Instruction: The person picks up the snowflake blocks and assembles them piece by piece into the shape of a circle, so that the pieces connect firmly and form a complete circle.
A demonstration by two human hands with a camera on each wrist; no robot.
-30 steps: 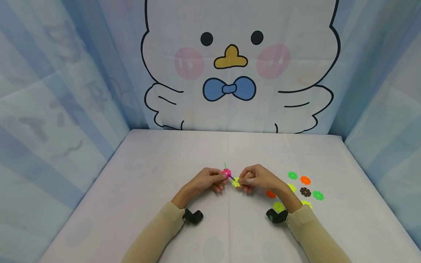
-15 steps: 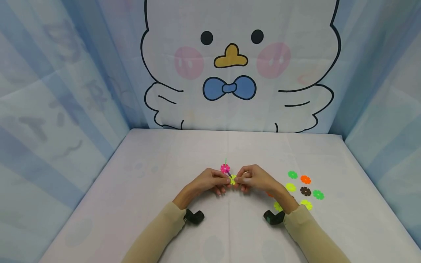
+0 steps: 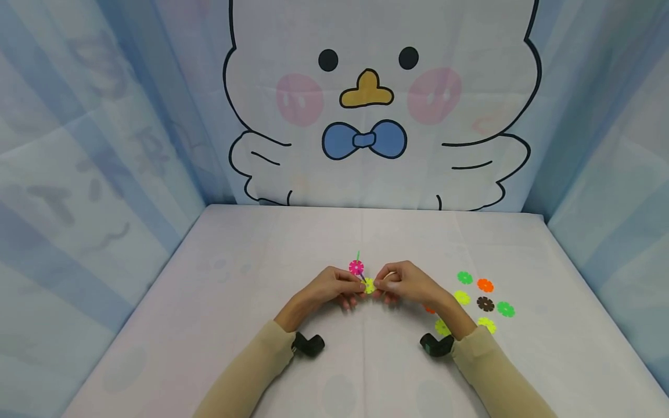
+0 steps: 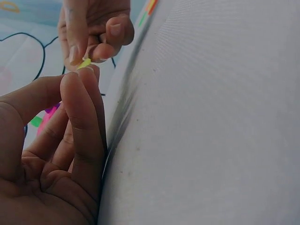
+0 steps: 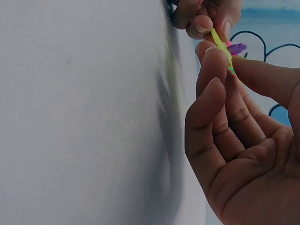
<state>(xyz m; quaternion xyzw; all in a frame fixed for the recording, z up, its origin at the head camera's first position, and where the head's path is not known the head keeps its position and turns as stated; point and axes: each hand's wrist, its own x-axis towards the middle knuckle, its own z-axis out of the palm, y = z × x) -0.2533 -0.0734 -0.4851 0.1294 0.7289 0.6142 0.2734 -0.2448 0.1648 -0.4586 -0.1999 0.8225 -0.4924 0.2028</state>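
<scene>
I judge the yellow disc [image 3: 369,285], pinched edge-on by my right hand [image 3: 405,284] mid-table against the pink cluster [image 3: 356,267] pinched in my left hand [image 3: 329,288], light, stiff and slippery, so I grip its rim.

My right hand [image 5: 243,154] fills the lower right, palm toward me, thumb and forefinger pinching a thin yellow-green disc [image 5: 221,43] edge-on. Just past it a purple piece [image 5: 237,48] and a sliver of pink touch the disc. My left hand [image 5: 206,16] grips from above. The pale counter [image 5: 79,117] spreads, blurred, to the left; whether the pieces are joined I can't tell.
</scene>
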